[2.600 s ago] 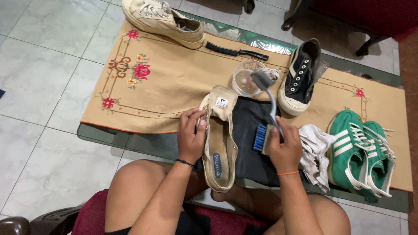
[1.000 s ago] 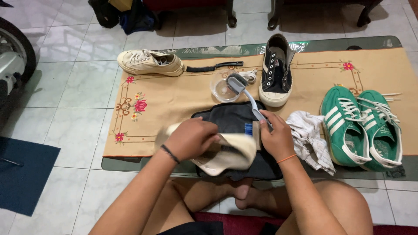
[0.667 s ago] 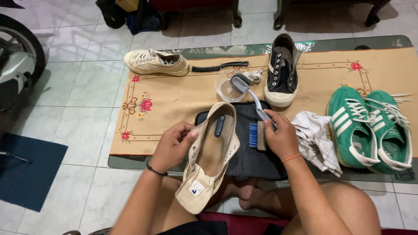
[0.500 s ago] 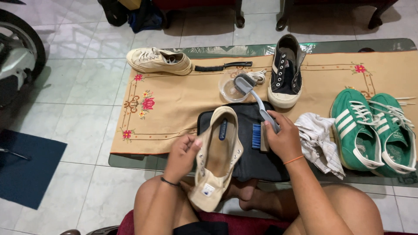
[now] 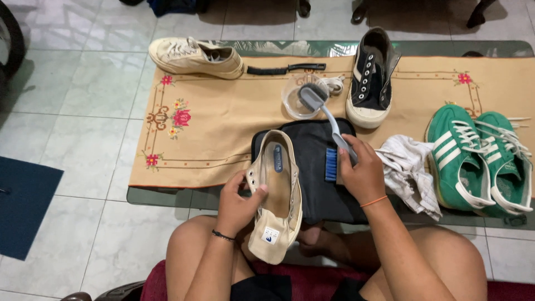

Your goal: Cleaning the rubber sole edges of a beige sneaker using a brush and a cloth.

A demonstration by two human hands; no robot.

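My left hand (image 5: 237, 205) grips a beige lace-less canvas shoe (image 5: 277, 192) by its left side, opening up, toe pointing away from me, tongue hanging toward my lap. The shoe lies over a dark grey cloth (image 5: 315, 167) on the low table. My right hand (image 5: 363, 173) rests on a small wooden brush with blue bristles (image 5: 331, 165) and closes around the lower end of a grey long-handled brush (image 5: 329, 120), whose head sits in a clear plastic bowl (image 5: 294, 100).
A tan embroidered runner (image 5: 223, 120) covers the glass table (image 5: 167, 194). On it: the matching beige shoe (image 5: 192, 56), a black brush (image 5: 285, 68), a black sneaker (image 5: 372, 83), a white rag (image 5: 405, 173), two green sneakers (image 5: 482, 159). A blue mat (image 5: 22, 203) lies on the tiles.
My left hand turned the beige shoe end for end, from toe toward me to toe away, then settled it opening-up on the dark cloth. My right hand stayed on the brushes.
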